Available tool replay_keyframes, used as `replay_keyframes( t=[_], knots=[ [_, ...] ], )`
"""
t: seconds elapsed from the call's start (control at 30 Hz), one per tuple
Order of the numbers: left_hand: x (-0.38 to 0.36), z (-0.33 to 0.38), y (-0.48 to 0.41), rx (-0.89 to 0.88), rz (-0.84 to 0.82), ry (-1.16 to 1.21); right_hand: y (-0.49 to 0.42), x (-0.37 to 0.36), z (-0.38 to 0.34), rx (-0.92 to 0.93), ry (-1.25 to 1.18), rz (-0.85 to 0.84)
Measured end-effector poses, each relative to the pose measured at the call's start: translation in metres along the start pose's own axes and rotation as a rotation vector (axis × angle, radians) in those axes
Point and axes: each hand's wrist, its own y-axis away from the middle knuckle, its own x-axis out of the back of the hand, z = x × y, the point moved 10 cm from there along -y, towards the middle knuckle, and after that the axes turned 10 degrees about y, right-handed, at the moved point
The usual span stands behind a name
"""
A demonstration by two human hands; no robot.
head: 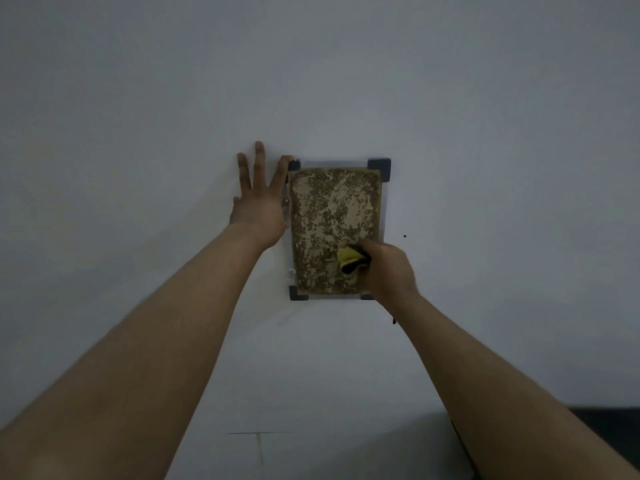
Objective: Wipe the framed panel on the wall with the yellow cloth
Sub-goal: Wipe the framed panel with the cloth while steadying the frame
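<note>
A framed panel hangs on the pale wall, its face mottled brown and tan behind a clear cover with dark corner brackets. My right hand is closed around a bunched yellow cloth with a dark edge, pressing it against the panel's lower right area. My left hand lies flat on the wall with fingers spread, its thumb side touching the panel's left edge and its forefinger reaching the top left bracket. The bottom right bracket is mostly hidden behind my right wrist.
The wall is plain all around the panel. A small dark speck sits on the wall right of the panel. A pale surface with a dark strip at its right shows at the bottom.
</note>
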Motion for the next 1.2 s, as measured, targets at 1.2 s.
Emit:
replay_keyframes(
  t=[1.2],
  knots=[
    [0.0, 0.0, 0.0, 0.041, 0.022, -0.033, -0.025, -0.01, -0.06, 0.083, -0.075, 0.042]
  ],
)
